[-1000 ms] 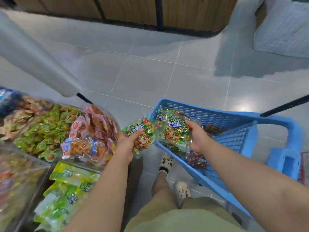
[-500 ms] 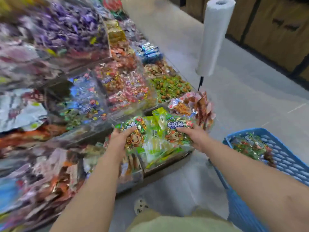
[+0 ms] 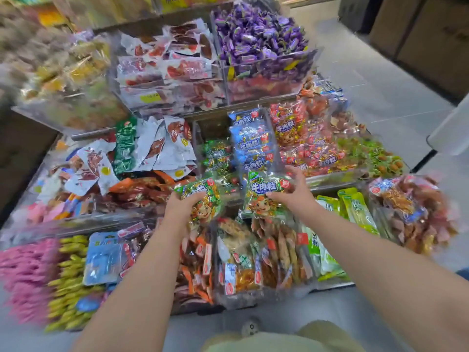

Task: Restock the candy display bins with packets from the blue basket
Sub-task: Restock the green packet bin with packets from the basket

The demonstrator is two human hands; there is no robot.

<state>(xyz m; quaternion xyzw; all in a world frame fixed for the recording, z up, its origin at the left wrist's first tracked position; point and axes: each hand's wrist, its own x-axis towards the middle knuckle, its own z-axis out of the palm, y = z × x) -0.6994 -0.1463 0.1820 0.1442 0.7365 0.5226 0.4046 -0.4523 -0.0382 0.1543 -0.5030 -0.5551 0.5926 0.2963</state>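
I've got 2 packets up over the display (image 3: 88, 134), 1 in each hand. My left hand (image 3: 181, 208) is curled round the left edge of a green packet (image 3: 204, 196) with a cartoon face on it. My right hand (image 3: 291, 196) grips a second green packet (image 3: 262, 199) from its right side, fingers laid across the front. Both hang above the lower front bins (image 3: 236, 298), just short of the middle tier.

Straight ahead sits the bin of green packets (image 3: 217, 154) that looks like the match, squeezed between the white pouches (image 3: 162, 148) and the blue packets (image 3: 250, 146). That's my guess for where these go.

Handling-wise, I'd judge them light: thin shiny film stuffed with small wrapped pieces, so soft, crinkly and a bit slippery. The filling will shift and the bag will sag if I pinch only a corner. The best hold is across the body or along a sealed edge. Nothing looks fragile, so a gentle drop into the bin should do. I can't make out the blue basket from here.
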